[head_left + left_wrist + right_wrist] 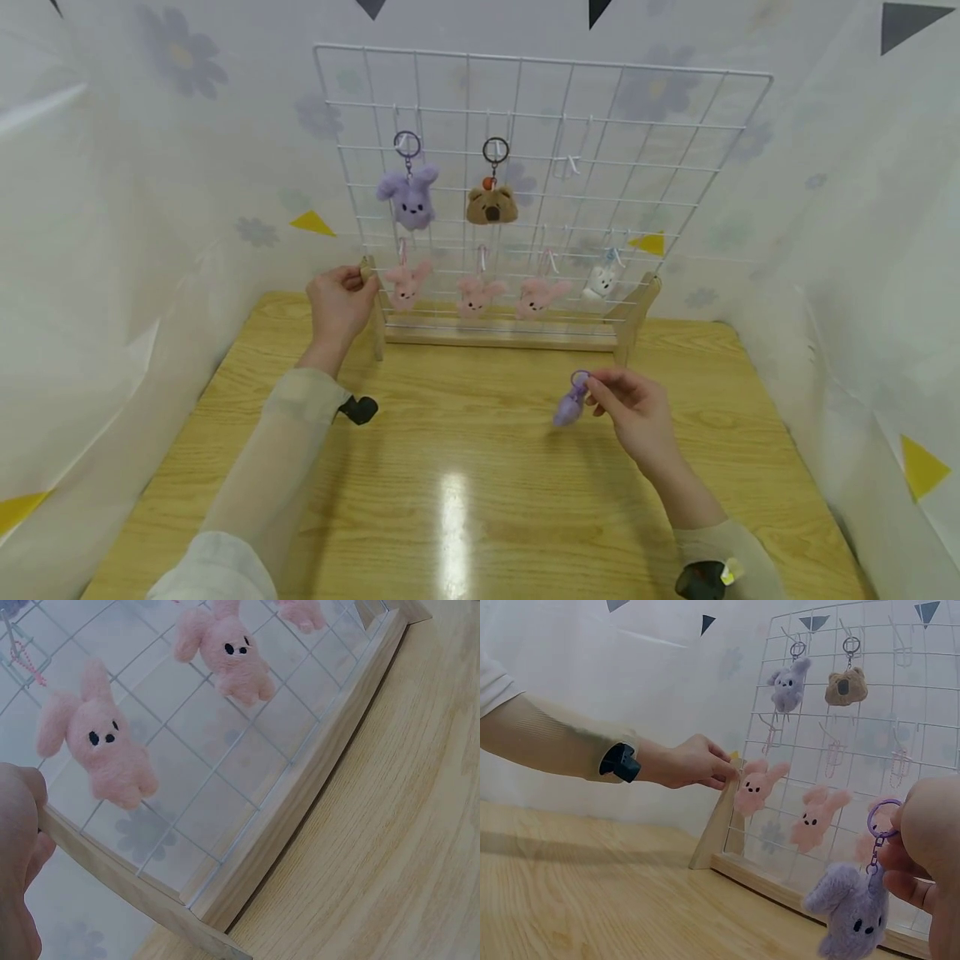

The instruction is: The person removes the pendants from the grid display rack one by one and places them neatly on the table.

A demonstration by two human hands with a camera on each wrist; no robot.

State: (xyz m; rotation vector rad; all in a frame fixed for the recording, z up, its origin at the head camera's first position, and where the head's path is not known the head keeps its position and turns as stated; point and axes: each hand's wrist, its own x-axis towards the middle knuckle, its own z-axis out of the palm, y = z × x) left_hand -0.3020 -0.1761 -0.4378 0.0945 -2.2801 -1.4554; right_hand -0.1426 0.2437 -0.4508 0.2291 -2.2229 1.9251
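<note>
A white wire grid rack [543, 65] leans in a wooden stand at the back of the table. My left hand [341, 304] grips the top of the stand's left wooden upright [377, 321]. Between thumb and fingers, my right hand [633, 408] pinches the ring of a purple plush bunny keychain [853, 919], which dangles over the table in front of the rack. Another purple bunny keychain [411, 200] and a brown bear keychain [492, 206] hang on the upper hooks. Below hang pink bunny keychains [406, 287] and a white plush keychain [599, 282].
A white hook [572, 166] on the upper right of the grid carries no keychain. The wooden table [450, 442] stretches out in front of the stand. Pale flower-patterned sheeting [180, 54] surrounds it on the back and sides.
</note>
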